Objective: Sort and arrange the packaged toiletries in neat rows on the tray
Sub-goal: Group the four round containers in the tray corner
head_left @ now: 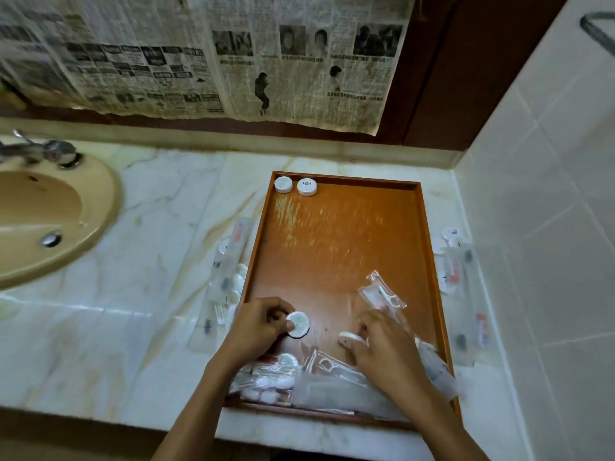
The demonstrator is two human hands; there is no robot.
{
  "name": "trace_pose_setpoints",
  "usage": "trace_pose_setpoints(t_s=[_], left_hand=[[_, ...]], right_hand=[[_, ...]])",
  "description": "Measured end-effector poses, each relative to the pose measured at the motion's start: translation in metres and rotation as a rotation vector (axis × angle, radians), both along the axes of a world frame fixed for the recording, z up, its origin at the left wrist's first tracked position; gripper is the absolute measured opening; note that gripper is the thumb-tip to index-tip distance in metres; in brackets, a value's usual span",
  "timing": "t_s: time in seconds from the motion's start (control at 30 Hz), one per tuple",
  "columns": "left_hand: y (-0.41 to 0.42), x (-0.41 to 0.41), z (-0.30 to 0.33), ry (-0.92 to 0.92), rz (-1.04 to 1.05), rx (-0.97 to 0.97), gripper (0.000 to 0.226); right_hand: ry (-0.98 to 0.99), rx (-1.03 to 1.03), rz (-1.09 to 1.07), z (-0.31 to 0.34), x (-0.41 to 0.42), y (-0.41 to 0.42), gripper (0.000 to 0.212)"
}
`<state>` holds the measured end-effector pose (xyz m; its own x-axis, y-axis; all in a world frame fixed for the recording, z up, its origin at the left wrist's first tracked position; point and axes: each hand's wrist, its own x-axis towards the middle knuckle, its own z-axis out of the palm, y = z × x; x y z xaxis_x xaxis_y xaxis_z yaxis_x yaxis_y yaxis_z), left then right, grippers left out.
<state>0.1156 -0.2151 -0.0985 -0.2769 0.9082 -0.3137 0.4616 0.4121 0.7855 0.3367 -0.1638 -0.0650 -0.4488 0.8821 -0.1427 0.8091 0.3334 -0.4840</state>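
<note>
Head view, what are the hands doing?
— Left hand (258, 322) pinches a round soap (298, 324) over the tray (420, 247)'s near end.
— And the other?
— Right hand (382, 344) curls fingers round another round packet (349, 339), beside the floss-pick packets (382, 294).

Two round soaps (295, 186) in tray's (420, 247) far-left corner.

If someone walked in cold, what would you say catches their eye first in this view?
Probably the orange wooden tray on the marble counter, mostly bare, with two round white soaps at its far left corner. Next, both hands over its near end: the left hand pinches a round soap, the right hand grips another above a heap of clear packets.
</note>
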Motion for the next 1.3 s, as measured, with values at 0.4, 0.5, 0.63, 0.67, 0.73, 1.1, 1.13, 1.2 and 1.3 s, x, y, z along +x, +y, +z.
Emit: trace_pose_setpoints(t_s=[0.4, 0.5, 0.63, 0.67, 0.73, 1.1, 1.13, 1.2, 1.3], left_hand=[[0.011, 0.011, 0.007, -0.163, 0.291, 0.042, 0.009], [0.016, 0.016, 0.010, -0.230, 0.309, 0.063, 0.011], [0.026, 0.012, 0.018, -0.275, 0.287, 0.084, 0.017], [0.029, 0.008, 0.020, -0.286, 0.293, 0.106, 0.019], [0.037, -0.003, 0.023, -0.305, 0.299, 0.151, 0.020], [0.077, -0.076, 0.046, -0.353, 0.275, 0.202, 0.011], [0.082, -0.081, 0.048, -0.351, 0.273, 0.207, 0.010], [0.092, -0.089, 0.051, -0.354, 0.268, 0.207, 0.013], [0.113, -0.102, 0.050, -0.342, 0.276, 0.212, 0.017]], right_hand=[[0.763, -0.652, -0.443, 0.001, -0.025, 0.031, 0.014], [0.764, -0.656, -0.408, -0.001, -0.030, 0.034, 0.023], [0.795, -0.599, -0.368, 0.004, -0.041, 0.038, 0.028], [0.804, -0.581, -0.367, 0.006, -0.044, 0.040, 0.029], [0.823, -0.535, -0.369, 0.009, -0.052, 0.043, 0.032], [0.841, -0.340, -0.457, 0.012, -0.118, 0.068, 0.039], [0.842, -0.327, -0.466, 0.013, -0.122, 0.072, 0.039], [0.836, -0.310, -0.477, 0.016, -0.130, 0.081, 0.035], [0.819, -0.309, -0.501, 0.016, -0.139, 0.100, 0.026]])
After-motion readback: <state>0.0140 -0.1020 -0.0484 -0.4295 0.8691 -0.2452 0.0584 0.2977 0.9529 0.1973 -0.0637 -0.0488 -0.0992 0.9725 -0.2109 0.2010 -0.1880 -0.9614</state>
